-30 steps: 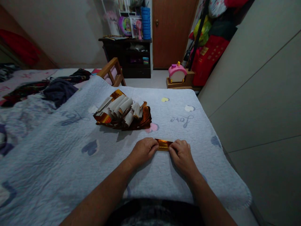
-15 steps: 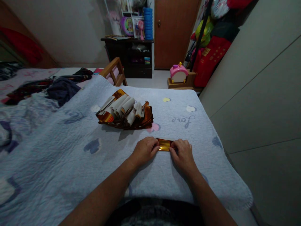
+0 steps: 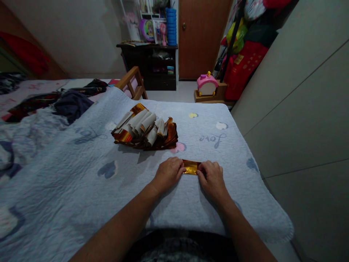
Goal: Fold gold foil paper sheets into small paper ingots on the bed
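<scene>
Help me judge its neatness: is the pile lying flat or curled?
Curled, at least on top: the pile shows rounded white bends rather than level layers.

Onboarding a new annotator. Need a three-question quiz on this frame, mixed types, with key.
1. Multiple choice: where is the pile of gold-and-white foil paper relative to the gold foil strip?
A) beyond it, to the person's left
B) beyond it, to the person's right
C) nearer the person than it

2. True or false: the left grip and the right grip hold opposite ends of that strip.

3. Fill in: the printed word on the pale blue quilt, right of the pile, reads ____.

Key: 1. A; 2. True; 3. Love (upside down in this view).
</scene>
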`<control>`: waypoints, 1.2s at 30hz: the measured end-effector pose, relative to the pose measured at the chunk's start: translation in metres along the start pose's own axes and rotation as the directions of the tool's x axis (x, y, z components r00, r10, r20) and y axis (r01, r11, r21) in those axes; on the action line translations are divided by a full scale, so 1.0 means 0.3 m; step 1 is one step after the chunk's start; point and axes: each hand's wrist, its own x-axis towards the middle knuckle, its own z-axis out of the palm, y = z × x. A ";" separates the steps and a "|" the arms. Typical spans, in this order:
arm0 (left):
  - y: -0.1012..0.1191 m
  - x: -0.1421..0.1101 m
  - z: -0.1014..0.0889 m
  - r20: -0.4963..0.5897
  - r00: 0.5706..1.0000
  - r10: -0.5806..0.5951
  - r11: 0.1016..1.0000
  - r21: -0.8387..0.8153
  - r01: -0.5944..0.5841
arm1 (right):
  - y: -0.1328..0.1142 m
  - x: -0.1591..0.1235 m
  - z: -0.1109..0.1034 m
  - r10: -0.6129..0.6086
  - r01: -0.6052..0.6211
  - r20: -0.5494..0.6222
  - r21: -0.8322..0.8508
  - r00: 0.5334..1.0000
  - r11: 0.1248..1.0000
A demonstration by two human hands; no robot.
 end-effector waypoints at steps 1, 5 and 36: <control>0.000 0.000 0.002 -0.001 1.000 -0.001 1.000 0.007 0.001 | 0.000 0.000 0.000 -0.001 0.001 0.001 -0.002 1.000 1.000; 0.002 -0.001 0.004 -0.004 1.000 -0.005 1.000 0.026 0.006 | -0.002 0.001 -0.001 0.002 -0.002 -0.001 -0.001 1.000 1.000; 0.101 -0.055 0.003 0.051 0.920 0.389 0.856 0.348 -0.382 | -0.003 0.010 -0.006 0.021 -0.021 0.011 0.005 1.000 1.000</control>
